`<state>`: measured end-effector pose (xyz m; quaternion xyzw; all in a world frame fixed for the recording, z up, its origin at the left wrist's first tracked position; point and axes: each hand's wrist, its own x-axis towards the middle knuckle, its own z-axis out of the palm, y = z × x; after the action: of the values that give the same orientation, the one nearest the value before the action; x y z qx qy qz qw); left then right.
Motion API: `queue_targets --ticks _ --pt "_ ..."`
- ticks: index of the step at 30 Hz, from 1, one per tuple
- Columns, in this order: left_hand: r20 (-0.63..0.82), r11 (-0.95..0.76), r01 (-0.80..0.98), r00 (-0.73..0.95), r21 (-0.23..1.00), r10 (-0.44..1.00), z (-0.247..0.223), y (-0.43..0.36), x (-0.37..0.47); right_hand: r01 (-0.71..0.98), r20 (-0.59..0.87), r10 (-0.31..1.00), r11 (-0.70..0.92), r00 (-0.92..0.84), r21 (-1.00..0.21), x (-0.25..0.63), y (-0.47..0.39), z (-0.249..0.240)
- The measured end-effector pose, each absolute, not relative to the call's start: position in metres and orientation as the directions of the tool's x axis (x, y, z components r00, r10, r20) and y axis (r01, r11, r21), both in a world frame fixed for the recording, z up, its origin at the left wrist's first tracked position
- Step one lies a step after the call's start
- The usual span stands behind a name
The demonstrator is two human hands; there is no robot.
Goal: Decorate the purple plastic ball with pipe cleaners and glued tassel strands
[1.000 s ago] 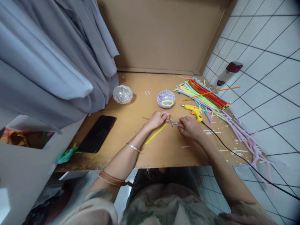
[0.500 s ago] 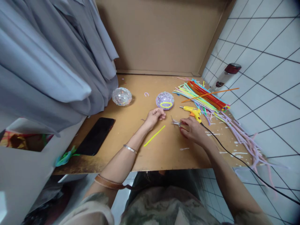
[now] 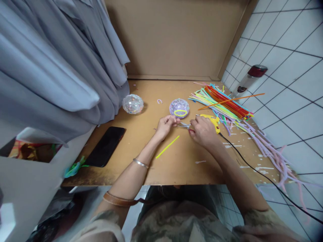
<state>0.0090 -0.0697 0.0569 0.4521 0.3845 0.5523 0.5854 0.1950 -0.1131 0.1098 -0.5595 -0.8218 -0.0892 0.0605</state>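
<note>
My right hand [image 3: 202, 130] is closed on a pair of scissors [image 3: 185, 125], whose blades point left toward the fingertips of my left hand. My left hand [image 3: 166, 126] is pinched shut just in front of a round purple and clear ball-like piece [image 3: 178, 105]; what lies between its fingers is too small to make out. A yellow pipe cleaner loop [image 3: 180, 113] shows on the near side of that piece. Below my hands a straight length of yellow pipe cleaner [image 3: 167, 147] lies on the table [image 3: 176, 168].
A yellow glue gun [image 3: 214, 123] with a black cord lies beside my right hand. Behind it is a bundle of coloured pipe cleaners [image 3: 227, 102]. A clear ball [image 3: 133, 104], a black phone [image 3: 106, 146] and a small pale curved piece [image 3: 159, 101] lie to the left.
My right hand has moved left and a little away from me, bringing the scissors to my left fingertips. My left hand stays nearly in place, and the view has shifted slightly.
</note>
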Motion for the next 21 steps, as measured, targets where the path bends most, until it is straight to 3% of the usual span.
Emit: queue_targets --ticks 7,13,21 --pt "-0.066 0.068 -0.423 0.021 0.904 0.998 0.059 -0.065 0.004 0.930 0.167 0.925 0.357 -0.341 -0.081 0.216 -0.107 0.107" --pt "-0.008 0.018 -0.534 0.021 0.846 1.000 0.065 -0.067 0.001 0.884 0.043 0.914 0.402 -0.404 -0.240 0.203 -0.101 0.105" --pt "-0.061 0.072 -0.580 0.038 0.811 0.997 0.071 -0.068 0.001 0.863 -0.071 0.876 0.453 -0.477 -0.223 0.196 -0.102 0.094"
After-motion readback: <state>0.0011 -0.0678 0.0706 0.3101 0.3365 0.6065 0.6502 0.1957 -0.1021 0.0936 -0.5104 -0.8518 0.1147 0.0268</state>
